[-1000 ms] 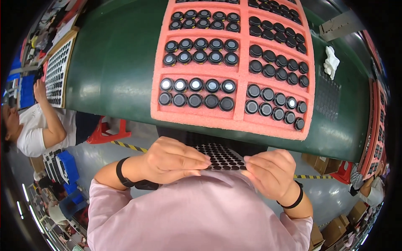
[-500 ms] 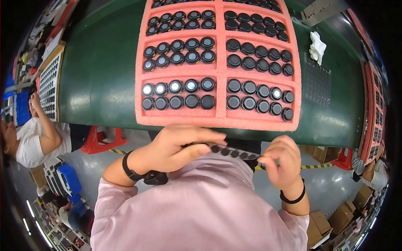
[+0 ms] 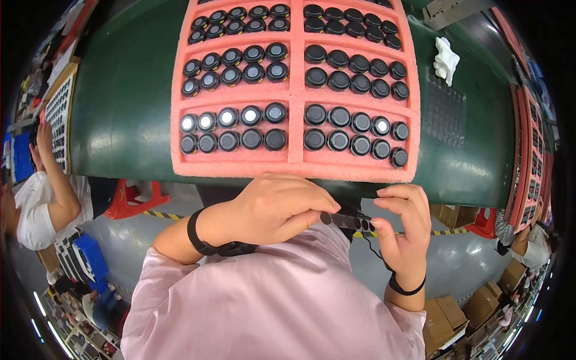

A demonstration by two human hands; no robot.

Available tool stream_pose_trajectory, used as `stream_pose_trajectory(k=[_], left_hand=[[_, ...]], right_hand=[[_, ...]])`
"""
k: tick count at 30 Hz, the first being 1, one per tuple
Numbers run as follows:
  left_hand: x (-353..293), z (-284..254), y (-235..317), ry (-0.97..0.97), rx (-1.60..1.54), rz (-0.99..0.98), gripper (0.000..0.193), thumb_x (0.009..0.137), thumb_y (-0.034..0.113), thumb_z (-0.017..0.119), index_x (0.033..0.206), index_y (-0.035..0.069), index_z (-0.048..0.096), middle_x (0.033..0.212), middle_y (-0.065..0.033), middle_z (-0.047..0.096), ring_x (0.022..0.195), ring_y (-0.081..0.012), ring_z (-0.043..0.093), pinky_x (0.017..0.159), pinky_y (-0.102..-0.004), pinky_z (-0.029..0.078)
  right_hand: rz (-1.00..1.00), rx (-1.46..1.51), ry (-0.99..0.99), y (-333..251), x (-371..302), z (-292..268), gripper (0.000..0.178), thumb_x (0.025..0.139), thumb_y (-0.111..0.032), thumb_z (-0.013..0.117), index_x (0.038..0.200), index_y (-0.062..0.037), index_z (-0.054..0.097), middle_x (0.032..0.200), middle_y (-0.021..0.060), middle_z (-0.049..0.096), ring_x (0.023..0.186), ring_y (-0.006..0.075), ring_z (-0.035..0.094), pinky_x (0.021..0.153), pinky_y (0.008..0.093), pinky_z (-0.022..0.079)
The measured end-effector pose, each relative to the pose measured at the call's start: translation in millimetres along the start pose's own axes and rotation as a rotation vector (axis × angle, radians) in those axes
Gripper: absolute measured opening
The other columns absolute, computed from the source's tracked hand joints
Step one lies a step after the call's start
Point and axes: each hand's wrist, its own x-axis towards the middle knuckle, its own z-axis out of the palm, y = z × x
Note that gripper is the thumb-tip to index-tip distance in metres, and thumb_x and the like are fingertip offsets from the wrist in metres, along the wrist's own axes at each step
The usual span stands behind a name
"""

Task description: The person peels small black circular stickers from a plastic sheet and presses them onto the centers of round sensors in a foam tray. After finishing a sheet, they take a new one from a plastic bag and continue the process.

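Pink foam tray (image 3: 294,161) upper centre, compartments full of round black caps (image 3: 339,79). Lower centre, left hand (image 3: 276,207) and right hand (image 3: 405,231) both pinch a black dotted strip (image 3: 348,221) between them.

A factory line: green conveyor belt (image 3: 132,108), pink foam tray (image 3: 295,162) of round black parts.

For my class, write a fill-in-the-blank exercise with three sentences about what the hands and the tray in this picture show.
1. The left hand and right hand hold a narrow black strip of round dots ____ them.
2. The round black caps sit in a foam tray whose colour is ____.
3. The tray lies on a conveyor belt whose colour is ____.

Missing words: between; pink; green
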Motion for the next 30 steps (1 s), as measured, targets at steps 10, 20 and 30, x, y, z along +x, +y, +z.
stream_pose_trajectory(k=[10, 20, 30], left_hand=[[3, 7, 9, -0.022, -0.006, -0.029, 0.024, 0.081, -0.004, 0.068, 0.104, 0.001, 0.071, 0.098, -0.0108, 0.075, 0.083, -0.0270, 0.073, 0.068, -0.0365, 0.059], [1, 6, 11, 0.021, 0.051, 0.035, 0.021, 0.083, -0.001, 0.070, 0.104, 0.000, 0.071, 0.098, -0.0117, 0.075, 0.080, -0.0267, 0.072, 0.066, -0.0354, 0.058], [4, 11, 10, 0.045, -0.021, 0.022, 0.013, 0.086, -0.001, 0.068, 0.099, -0.003, 0.070, 0.092, -0.0141, 0.075, 0.074, -0.0270, 0.073, 0.064, -0.0336, 0.060]], right_hand=[[0.101, 0.360, -0.091, -28, 13, 19, 0.025, 0.071, -0.001, 0.085, 0.089, -0.0027, 0.068, 0.084, 0.0100, 0.062, 0.073, 0.0263, 0.059, 0.064, 0.0352, 0.047], [0.065, 0.283, -0.056, -28, 12, 23, 0.025, 0.070, 0.001, 0.084, 0.087, -0.0024, 0.067, 0.083, 0.0106, 0.062, 0.070, 0.0269, 0.059, 0.061, 0.0355, 0.047], [-0.014, 0.111, -0.018, -28, 9, 26, 0.027, 0.072, 0.000, 0.082, 0.091, -0.0051, 0.063, 0.085, 0.0091, 0.062, 0.071, 0.0277, 0.058, 0.062, 0.0371, 0.045]])
